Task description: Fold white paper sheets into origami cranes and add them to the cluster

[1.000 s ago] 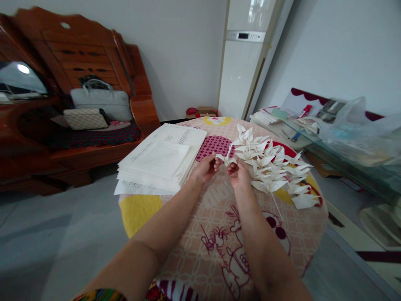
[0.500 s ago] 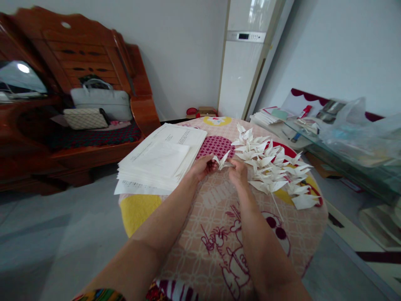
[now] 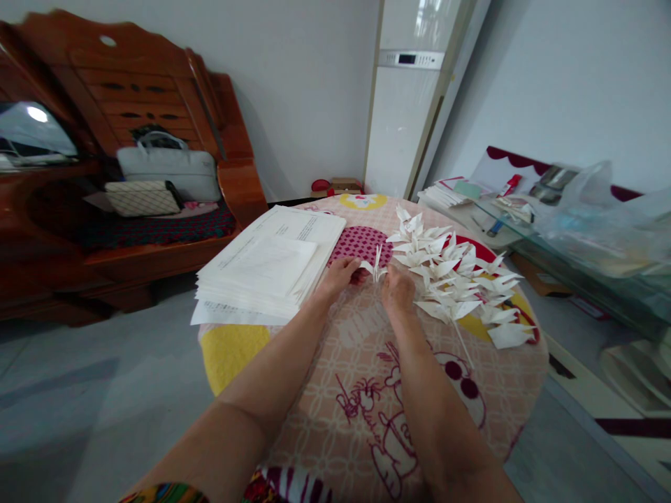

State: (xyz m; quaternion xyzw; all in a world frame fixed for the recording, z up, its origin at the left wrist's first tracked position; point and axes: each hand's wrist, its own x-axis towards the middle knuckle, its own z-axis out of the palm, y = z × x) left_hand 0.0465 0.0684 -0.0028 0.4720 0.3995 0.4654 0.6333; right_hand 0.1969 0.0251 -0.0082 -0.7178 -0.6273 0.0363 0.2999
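From where I stand, the round desk (image 3: 314,419) bears a paper stack (image 3: 267,262) and a spread of folded birds (image 3: 445,269). Left hand (image 3: 340,278) and right hand (image 3: 399,288) each pinch a wing of one paper bird (image 3: 377,271), midway between them, wings stretched crosswise, neither hand clearly nearer.

Home — wooden settee (image 3: 210,119), probable air conditioner (image 3: 401,126)

Round cloth-covered table (image 3: 325,412) — paper stack (image 3: 268,269) left, folded paper cranes (image 3: 440,270) right.
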